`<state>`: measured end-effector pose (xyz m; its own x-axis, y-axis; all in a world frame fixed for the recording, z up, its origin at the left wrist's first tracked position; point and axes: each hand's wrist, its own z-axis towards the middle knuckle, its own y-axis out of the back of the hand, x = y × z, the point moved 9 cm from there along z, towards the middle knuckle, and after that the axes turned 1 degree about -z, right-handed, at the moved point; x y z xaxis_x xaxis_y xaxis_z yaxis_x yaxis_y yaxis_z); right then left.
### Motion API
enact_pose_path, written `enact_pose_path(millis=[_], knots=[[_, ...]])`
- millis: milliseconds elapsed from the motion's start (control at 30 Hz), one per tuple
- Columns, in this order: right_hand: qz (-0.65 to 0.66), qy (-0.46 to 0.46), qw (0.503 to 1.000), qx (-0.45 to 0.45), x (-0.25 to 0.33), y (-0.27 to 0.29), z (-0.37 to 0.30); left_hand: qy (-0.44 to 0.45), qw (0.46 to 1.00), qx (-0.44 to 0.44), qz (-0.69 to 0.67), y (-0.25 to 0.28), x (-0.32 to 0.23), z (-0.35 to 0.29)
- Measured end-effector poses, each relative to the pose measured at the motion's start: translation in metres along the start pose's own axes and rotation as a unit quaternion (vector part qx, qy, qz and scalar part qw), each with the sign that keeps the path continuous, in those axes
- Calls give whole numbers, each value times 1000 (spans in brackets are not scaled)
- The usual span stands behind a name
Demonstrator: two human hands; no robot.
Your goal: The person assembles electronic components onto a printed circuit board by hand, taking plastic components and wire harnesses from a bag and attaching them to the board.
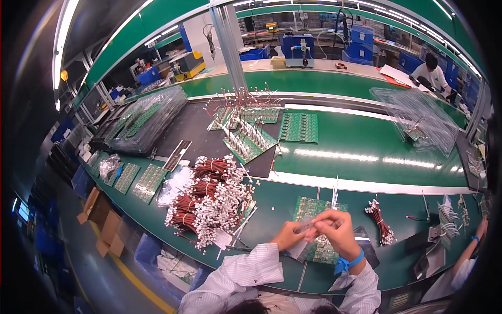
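My left hand [287, 236] and my right hand [337, 230] meet above a green circuit board panel [323, 254] at the table's near edge. Both have their fingers closed at a small, pale, see-through piece [302, 228] whose kind I cannot make out. A blue band [349, 263] circles my right wrist. Thin white wires [335, 191] stand up behind the panel. To the right lies a tied bundle of red-brown wires [380, 222] with white connectors. A large heap of similar wire bundles [209, 201] sits to the left.
Boards with upright wires [250, 140] and a bare board panel [298, 127] lie across the table. Stacked clear trays stand at the far left [149, 118] and far right [418, 118]. Another person's arm [473, 240] reaches in at the right. A co-worker [433, 76] sits at the back.
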<state>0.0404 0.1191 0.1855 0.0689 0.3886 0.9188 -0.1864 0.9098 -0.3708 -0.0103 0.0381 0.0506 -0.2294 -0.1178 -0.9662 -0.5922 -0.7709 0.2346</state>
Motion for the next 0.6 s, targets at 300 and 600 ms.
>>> enact_pose_path(millis=[300,600], knots=[[-27,100,990,-94,27,21,-1,19,996,-81,-21,22,-21,7],[-64,39,952,-297,-3,101,-68,53,996,-74,-28,13,-4,12]])
